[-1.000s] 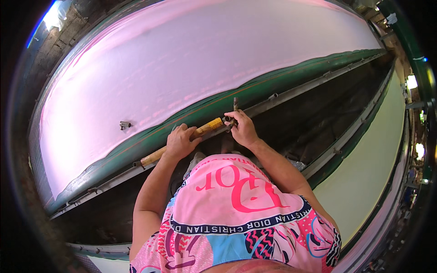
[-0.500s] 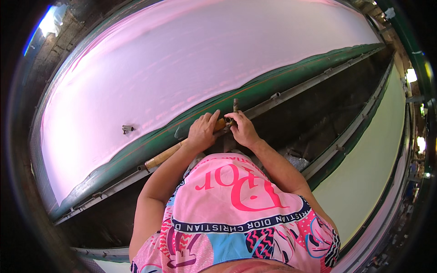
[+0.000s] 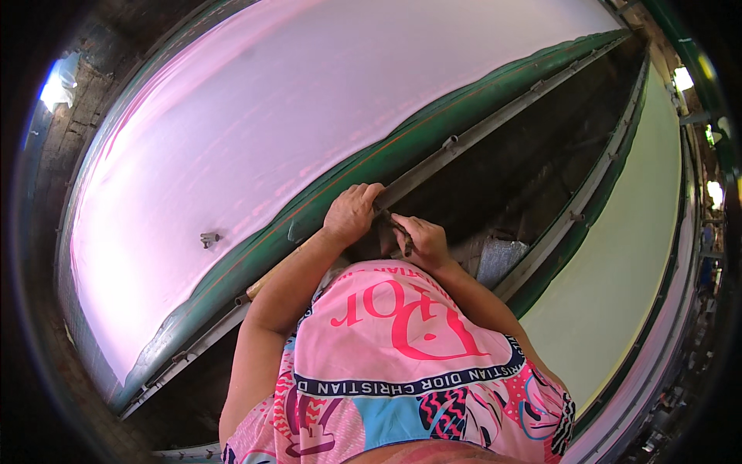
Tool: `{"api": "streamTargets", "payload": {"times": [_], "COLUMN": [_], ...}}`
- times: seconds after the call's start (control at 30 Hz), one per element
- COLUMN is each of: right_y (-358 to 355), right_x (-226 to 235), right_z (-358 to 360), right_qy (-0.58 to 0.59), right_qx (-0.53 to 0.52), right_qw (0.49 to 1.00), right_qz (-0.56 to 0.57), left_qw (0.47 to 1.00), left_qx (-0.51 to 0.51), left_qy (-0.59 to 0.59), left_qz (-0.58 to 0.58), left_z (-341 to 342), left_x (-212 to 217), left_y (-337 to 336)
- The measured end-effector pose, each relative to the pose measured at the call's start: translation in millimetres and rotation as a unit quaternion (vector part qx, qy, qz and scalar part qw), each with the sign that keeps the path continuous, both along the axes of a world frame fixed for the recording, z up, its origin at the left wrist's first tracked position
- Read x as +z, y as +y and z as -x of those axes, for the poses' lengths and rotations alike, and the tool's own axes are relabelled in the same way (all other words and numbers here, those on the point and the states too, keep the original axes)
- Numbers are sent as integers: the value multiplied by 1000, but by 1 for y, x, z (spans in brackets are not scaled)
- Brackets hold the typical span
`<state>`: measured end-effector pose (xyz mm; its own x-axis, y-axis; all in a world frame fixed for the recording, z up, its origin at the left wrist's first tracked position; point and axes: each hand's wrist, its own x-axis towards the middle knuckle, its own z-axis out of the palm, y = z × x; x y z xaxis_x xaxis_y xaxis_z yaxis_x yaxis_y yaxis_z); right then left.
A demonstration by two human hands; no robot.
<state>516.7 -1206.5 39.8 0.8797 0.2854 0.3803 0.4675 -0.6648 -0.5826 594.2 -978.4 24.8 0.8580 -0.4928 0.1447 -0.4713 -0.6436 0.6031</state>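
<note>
My left hand (image 3: 353, 212) is closed at the near edge of a long table, fingers curled over beside the metal rail. A tan wooden bar (image 3: 272, 275) runs along that edge and passes under my left forearm toward the hand; the grip itself is hidden. My right hand (image 3: 423, 241) pinches a worn, dark metal fitting (image 3: 403, 238) with a short stem, which tilts down toward me. The fitting's upper end meets shadow by my left fingertips, so whether it touches the bar cannot be told. A similar small metal fitting (image 3: 209, 240) lies on the pink cloth (image 3: 255, 147).
The table has a green edge (image 3: 332, 185) and a metal rail (image 3: 421, 172) with small studs. Right of me, across a dark gap, stands a second table with a pale yellow-green surface (image 3: 610, 247). A silvery wrapped bundle (image 3: 498, 261) sits in the gap.
The metal fitting's stem has swung from pointing up and away to pointing down toward me, my right hand turning with it. My left hand has shifted slightly. The whole view has tilted.
</note>
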Motion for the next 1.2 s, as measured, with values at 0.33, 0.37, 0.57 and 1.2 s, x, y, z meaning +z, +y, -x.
{"api": "streamTargets", "payload": {"times": [0.33,0.37,0.57,1.2], "right_y": [15,16,26,20], "right_x": [-2,-3,-33,-66], "right_z": [-4,-3,0,22], "right_qy": [-32,-38,-25,114], "right_qx": [-21,-28,-81,-101], "right_qw": [987,983,996,961], "right_qz": [154,175,41,-230], "left_qw": [999,999,999,999], "left_qx": [-9,-9,-9,7], "left_qy": [-40,-39,-28,-45], "left_qz": [26,22,13,30], "left_z": [1,1,0,1], "left_x": [-3,-4,-2,2], "left_y": [2,2,1,1]}}
